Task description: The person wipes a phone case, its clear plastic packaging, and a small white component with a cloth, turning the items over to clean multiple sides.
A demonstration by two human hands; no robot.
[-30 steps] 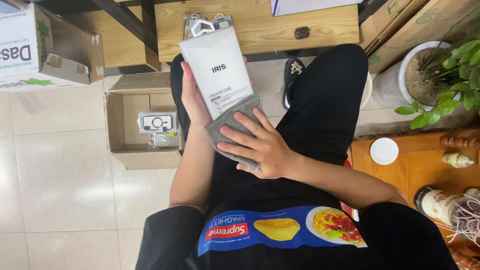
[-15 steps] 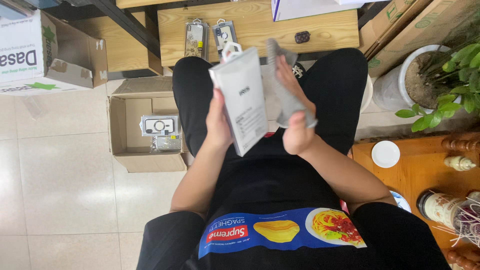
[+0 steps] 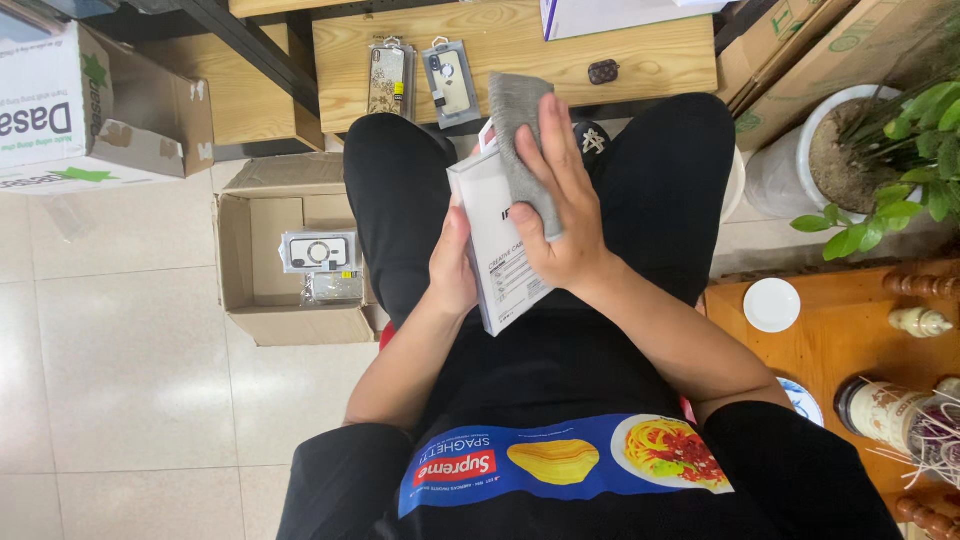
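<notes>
A seated person's left hand (image 3: 455,270) grips a white package (image 3: 498,262) while the right hand (image 3: 555,215) presses a grey cloth (image 3: 523,140) against it.

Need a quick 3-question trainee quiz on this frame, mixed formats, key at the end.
1. True or false: the right hand presses a grey cloth against the white package.
2. Which hand grips the white package from its left edge? A) left hand B) right hand
3. Fill in: the packaged phone cases by the person's left leg lie inside an open ____.

Key: 1 true; 2 A; 3 cardboard box.
</notes>
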